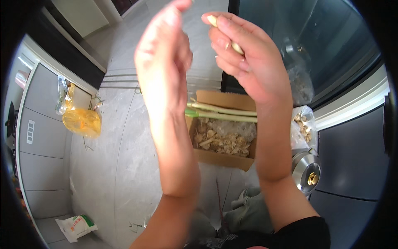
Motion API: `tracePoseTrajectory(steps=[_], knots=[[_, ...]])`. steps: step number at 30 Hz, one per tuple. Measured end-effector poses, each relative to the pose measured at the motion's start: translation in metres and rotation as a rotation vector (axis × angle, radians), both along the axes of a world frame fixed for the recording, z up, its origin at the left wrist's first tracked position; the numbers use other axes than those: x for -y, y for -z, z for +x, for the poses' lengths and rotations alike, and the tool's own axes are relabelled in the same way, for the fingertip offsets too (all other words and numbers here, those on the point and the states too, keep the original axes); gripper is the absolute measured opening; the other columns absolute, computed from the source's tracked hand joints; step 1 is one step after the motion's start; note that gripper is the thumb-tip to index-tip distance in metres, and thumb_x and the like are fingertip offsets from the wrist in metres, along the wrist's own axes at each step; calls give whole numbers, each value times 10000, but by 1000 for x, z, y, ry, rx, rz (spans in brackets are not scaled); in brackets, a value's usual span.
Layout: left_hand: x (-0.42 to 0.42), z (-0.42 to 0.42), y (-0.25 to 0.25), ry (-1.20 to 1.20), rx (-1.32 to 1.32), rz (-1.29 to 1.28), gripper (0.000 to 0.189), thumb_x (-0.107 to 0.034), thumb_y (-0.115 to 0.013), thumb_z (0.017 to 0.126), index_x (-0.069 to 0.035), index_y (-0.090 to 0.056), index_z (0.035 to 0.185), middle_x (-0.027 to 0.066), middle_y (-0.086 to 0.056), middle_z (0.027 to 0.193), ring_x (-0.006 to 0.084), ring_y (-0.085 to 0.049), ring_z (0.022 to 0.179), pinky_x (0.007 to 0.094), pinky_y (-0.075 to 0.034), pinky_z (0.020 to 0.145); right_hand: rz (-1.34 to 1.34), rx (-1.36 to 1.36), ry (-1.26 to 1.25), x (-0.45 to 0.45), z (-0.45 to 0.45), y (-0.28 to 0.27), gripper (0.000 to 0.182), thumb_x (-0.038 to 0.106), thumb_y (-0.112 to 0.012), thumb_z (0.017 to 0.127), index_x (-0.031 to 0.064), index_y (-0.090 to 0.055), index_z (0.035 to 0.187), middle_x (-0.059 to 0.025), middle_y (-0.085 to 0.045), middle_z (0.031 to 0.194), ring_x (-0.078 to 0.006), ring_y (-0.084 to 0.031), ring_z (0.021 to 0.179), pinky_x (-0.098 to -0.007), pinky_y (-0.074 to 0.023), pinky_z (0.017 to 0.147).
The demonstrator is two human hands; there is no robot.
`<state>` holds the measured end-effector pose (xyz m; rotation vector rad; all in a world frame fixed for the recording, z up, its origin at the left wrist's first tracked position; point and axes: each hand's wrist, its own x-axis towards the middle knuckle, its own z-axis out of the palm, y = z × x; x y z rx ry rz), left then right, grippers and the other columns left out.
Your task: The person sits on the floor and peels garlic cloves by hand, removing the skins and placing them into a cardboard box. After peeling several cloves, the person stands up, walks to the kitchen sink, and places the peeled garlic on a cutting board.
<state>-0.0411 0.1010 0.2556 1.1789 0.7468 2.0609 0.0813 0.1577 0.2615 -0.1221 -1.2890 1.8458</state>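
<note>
Both my hands are raised in front of me, apart from each other. My right hand (245,53) grips a pale peeled piece (237,48), which looks like a garlic clove, with another pale tip (212,20) between thumb and forefinger. My left hand (164,53) is blurred and seen from its thumb side; whether it holds something cannot be told. Below them on the floor stands an open cardboard box (224,157) with garlic bulbs (202,128), dry skins (233,144) and clear plastic. Green-and-white stalks (224,113), perhaps scallions, lie across the box.
Right of the box are a clear bag of garlic (303,127) and a metal pot with a lid (307,174). A yellow plastic bag (82,122) lies on the floor by the left cabinets (43,133). A white packet (76,227) is at lower left. A dark glossy panel (323,40) stands at upper right.
</note>
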Motion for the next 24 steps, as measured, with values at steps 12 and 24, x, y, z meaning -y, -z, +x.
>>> tracePoseTrajectory(steps=[12,24], knots=[[31,-34,20,-169,-669,89,281,37,-747,720,-52,-727,986,-66,-413,652,34,-303,590,206,-251,508,38,198,-61,36,12,18,209,169,-542,953,-13,-594,1043,15,-545,754,29,-292,467,-168,-191,405],[35,-45,22,-11,-584,188,200,-54,-785,701,-40,-734,894,-23,-492,671,97,-421,614,240,-344,537,39,288,-67,63,23,1,183,71,-471,930,6,-587,1055,10,-583,757,21,-300,487,-164,-230,434]])
